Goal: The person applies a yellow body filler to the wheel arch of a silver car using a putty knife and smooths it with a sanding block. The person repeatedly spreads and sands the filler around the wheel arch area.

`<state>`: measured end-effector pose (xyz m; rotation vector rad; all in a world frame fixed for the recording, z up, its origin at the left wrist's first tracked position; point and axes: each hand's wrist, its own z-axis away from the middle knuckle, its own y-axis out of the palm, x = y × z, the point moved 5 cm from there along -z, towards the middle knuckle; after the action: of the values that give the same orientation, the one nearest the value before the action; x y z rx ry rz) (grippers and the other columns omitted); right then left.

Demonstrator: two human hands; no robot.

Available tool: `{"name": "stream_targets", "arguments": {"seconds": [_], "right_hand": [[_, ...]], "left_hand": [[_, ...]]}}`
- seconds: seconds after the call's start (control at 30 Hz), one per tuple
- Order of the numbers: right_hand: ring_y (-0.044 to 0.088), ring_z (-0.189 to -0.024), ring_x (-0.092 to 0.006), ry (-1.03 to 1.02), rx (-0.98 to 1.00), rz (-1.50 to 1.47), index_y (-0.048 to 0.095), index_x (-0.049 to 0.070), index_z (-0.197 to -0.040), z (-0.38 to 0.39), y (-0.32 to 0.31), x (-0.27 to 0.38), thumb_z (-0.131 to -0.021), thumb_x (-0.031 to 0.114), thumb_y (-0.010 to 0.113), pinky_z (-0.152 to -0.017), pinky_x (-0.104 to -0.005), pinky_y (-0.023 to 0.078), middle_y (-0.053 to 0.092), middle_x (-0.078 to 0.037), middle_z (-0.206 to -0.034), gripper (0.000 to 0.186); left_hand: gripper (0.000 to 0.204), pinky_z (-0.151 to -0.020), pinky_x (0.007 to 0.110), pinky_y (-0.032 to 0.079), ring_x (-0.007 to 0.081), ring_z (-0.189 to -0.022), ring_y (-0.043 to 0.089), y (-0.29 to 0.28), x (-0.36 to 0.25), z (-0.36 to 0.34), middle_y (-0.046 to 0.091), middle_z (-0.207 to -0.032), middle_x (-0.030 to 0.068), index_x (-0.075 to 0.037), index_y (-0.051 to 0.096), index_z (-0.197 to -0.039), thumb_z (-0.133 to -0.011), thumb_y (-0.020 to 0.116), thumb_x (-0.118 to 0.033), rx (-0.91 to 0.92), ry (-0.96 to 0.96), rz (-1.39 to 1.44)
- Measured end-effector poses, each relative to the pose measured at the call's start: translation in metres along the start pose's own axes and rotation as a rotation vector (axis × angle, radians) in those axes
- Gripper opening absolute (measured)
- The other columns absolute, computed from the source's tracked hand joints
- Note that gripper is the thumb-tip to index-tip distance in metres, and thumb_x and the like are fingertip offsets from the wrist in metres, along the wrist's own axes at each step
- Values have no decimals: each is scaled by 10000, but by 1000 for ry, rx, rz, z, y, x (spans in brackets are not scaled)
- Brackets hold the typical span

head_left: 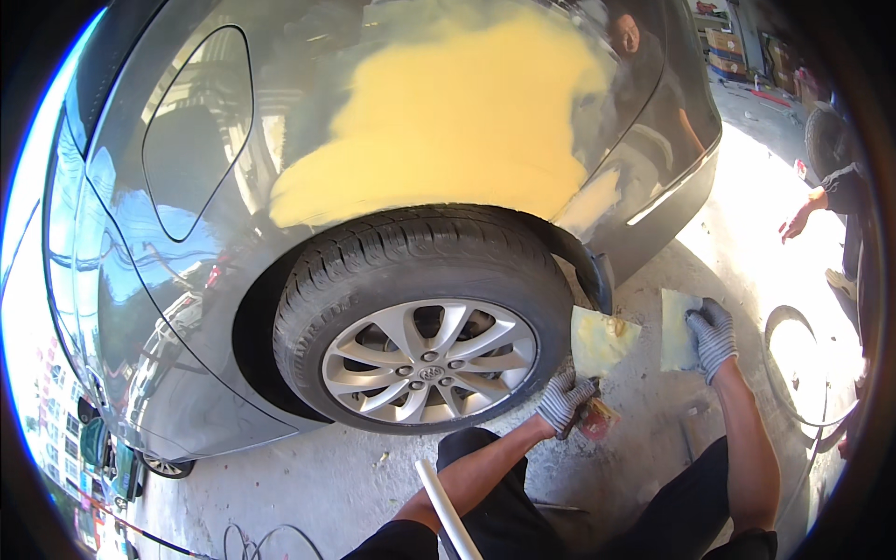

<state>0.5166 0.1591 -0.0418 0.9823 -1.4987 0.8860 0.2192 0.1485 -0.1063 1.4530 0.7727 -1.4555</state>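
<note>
My left hand (565,401), in a grey striped work glove, is closed by the tyre, gripping the lower edge of a flat pale putty board (597,350). A small lump of yellowish putty sits on the board's upper part. My right hand (712,336), gloved alike, pinches a flat pale putty spreader (679,317) upright, a little apart from the board. Ahead is a dark grey car's rear panel (280,103) with a broad dull-yellow filler patch (457,121) above the wheel arch. A smaller pale patch (595,198) lies near the bumper.
The car wheel (429,369) with silver spokes stands close to my left hand. A red-and-yellow object (599,420) is below that hand. At the right are another person's hand (798,219) and a ring-shaped object (791,350). A white tube (446,509) crosses my left forearm.
</note>
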Motion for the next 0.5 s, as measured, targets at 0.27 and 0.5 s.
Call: {"name": "stream_targets", "arguments": {"seconds": [0.27, 0.5], "right_hand": [[553, -805, -125, -5, -20, -32, 629, -15, -1053, -11, -22, -23, -865, 50, 609, -746, -257, 457, 620, -31, -904, 199], [561, -895, -141, 5, -5, -31, 593, -41, -1172, -11, -11, -26, -885, 56, 605, -826, -255, 449, 628, -64, -1025, 303]], "left_hand": [[236, -473, 233, 424, 81, -529, 521, 1, 22, -7, 645, -805, 38, 4, 614, -1025, -913, 658, -200, 24, -64, 62], [247, -463, 271, 439, 98, -508, 526, -4, 7, 3, 632, -727, 35, 4, 634, -954, -889, 669, -232, -50, -68, 3]]}}
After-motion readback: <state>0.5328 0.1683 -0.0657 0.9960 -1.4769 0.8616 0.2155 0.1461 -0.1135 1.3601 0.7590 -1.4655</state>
